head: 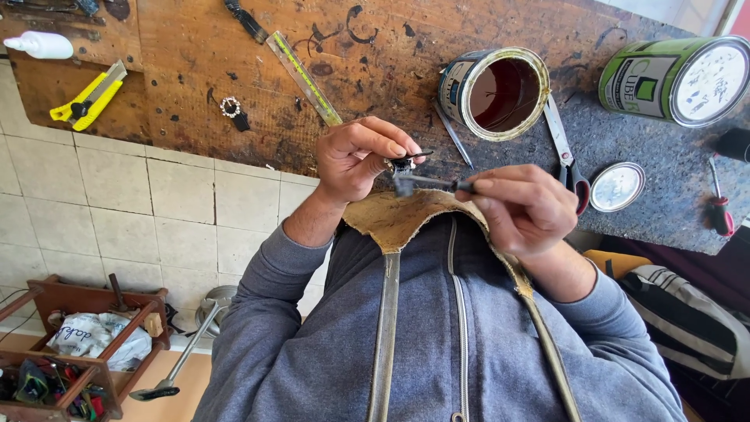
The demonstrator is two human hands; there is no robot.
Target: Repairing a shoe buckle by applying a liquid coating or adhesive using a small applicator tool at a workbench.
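**Operator:** As I look down from the head view, closest to me is one tan leather piece (394, 223) with two straps running down over the grey hooded top.

**Desk:** And the hands?

**Operator:** Just above the leather, the left hand (359, 160) has its grip pinching one small black piece (403, 163) between thumb and fingertips. The right hand (525, 209) has its grip pressed on one thin dark tool (434, 184), whose tip meets the black piece.

**Desk:** What is on the worktop (187, 70) beyond?

**Operator:** I count two tins: one open tin (495, 94) of dark red liquid, right behind the hands, and one green tin (676, 80) lying on its side. There is one pair of scissors (566, 153), one round lid (617, 187), one red screwdriver (719, 208), one ruler (305, 78) and, farthest left, one yellow utility knife (87, 98).
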